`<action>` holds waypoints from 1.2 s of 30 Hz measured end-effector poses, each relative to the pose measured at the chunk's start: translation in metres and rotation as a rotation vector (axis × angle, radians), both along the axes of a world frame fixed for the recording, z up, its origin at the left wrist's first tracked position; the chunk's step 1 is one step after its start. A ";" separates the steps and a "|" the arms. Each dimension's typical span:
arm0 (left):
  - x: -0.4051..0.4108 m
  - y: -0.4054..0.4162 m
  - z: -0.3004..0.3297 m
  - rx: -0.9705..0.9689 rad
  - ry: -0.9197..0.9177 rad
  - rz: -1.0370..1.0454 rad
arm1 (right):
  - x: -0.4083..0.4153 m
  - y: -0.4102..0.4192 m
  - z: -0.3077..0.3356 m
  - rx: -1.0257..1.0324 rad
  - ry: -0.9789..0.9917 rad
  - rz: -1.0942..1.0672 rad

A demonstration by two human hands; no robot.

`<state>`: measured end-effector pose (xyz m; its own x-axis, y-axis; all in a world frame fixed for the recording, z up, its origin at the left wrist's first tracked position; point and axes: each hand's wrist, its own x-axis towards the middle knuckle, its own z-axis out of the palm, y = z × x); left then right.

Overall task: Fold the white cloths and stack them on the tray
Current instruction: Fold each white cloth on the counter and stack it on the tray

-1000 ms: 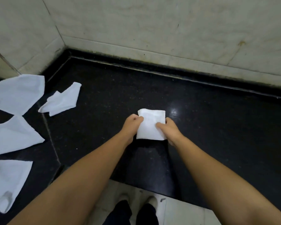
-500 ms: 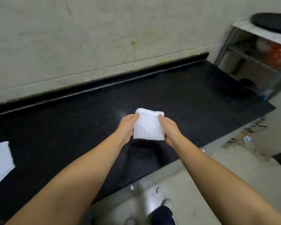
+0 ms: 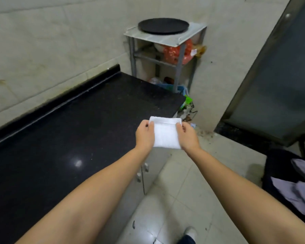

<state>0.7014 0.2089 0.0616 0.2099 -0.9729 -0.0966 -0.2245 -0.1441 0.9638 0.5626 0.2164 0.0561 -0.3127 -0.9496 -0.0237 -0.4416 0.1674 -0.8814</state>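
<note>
Both hands, left hand and right hand, pinch the folded white cloth by its side edges, clear of the counter; the empty round tray lies well ahead on the rack, about equally near either hand.

Both forearms are bare from the bottom edge of the view up to the wrists, with no sleeves showing on them. The left hand and the right hand wear no gloves, and no rings, watch or bands show on them. Below the right forearm, near the bottom edge, a white shoe shows its rounded toe. Just behind the shoe lies the dark blue hem of a trouser leg, cut off by the edge of the view.
</note>
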 end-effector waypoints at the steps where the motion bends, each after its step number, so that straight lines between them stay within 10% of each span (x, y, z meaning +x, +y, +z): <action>1: -0.022 -0.012 0.001 -0.014 -0.010 -0.006 | -0.022 -0.012 0.002 -0.001 0.013 -0.005; 15: -0.245 -0.203 0.052 -0.099 0.014 -0.036 | -0.250 -0.209 0.061 -0.079 0.035 0.054; 36: -0.253 -0.634 0.165 -0.276 -0.119 0.282 | -0.256 -0.676 0.173 -0.242 0.179 0.286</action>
